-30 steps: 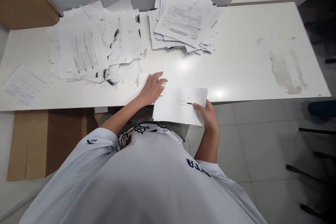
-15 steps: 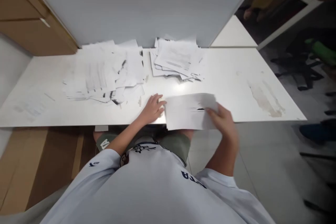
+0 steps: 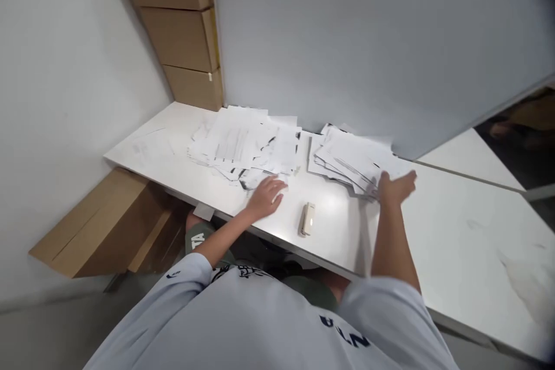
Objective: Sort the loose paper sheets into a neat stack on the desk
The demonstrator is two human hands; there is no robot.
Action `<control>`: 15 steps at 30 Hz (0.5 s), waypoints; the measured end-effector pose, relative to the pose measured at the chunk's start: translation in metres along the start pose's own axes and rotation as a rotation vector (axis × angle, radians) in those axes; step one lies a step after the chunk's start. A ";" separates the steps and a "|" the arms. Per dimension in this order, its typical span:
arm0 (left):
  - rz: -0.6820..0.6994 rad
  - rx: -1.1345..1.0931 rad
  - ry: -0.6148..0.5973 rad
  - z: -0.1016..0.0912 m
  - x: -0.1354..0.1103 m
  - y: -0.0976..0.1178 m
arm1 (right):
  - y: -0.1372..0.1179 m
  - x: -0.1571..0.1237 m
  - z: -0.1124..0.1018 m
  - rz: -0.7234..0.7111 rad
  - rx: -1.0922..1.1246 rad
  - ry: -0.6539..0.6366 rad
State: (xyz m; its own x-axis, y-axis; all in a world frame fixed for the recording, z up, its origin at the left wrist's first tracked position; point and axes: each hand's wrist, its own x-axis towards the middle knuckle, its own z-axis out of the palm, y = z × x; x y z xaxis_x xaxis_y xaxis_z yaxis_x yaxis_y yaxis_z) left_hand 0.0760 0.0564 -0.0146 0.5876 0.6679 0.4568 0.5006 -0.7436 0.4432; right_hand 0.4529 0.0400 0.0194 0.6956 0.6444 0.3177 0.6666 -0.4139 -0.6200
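My left hand (image 3: 265, 198) hovers at or rests on the front edge of the left pile of loose printed papers (image 3: 234, 141), its fingers spread and nothing held. My right hand (image 3: 395, 188) is at the right end of a second stack of papers (image 3: 342, 153), with thumb and fingers apart. The top sheet of that stack lies partly under or against the thumb; whether they touch I cannot tell. Between my two hands, nearer to me, a small beige stapler (image 3: 308, 219) lies on the white table (image 3: 333, 243).
Stacked cardboard boxes (image 3: 186, 40) stand at the table's back left, beside the wall. A grey partition (image 3: 347, 40) rises behind the papers. An open cardboard box (image 3: 99, 225) sits below the left end. A worn patch marks the table's right side.
My right hand has carried a sheet from the front of the table to the right stack and let it go. The stapler now shows. My view has turned left.
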 end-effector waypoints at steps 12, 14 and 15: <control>-0.438 0.341 -0.116 -0.062 -0.022 -0.101 | 0.054 -0.216 -0.078 -0.153 0.005 -0.305; -0.343 0.309 -0.122 -0.059 -0.024 -0.097 | 0.027 -0.230 -0.080 -0.168 0.109 -0.374; -0.310 0.292 -0.127 -0.059 -0.024 -0.096 | 0.013 -0.236 -0.079 -0.169 0.151 -0.399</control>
State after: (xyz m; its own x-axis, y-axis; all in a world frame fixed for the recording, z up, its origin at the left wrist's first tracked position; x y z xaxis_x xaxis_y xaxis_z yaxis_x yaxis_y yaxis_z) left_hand -0.0235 0.1133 -0.0227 0.4455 0.8651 0.2304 0.8135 -0.4987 0.2994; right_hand 0.3190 -0.1682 -0.0066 0.4034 0.9042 0.1406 0.6945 -0.2025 -0.6904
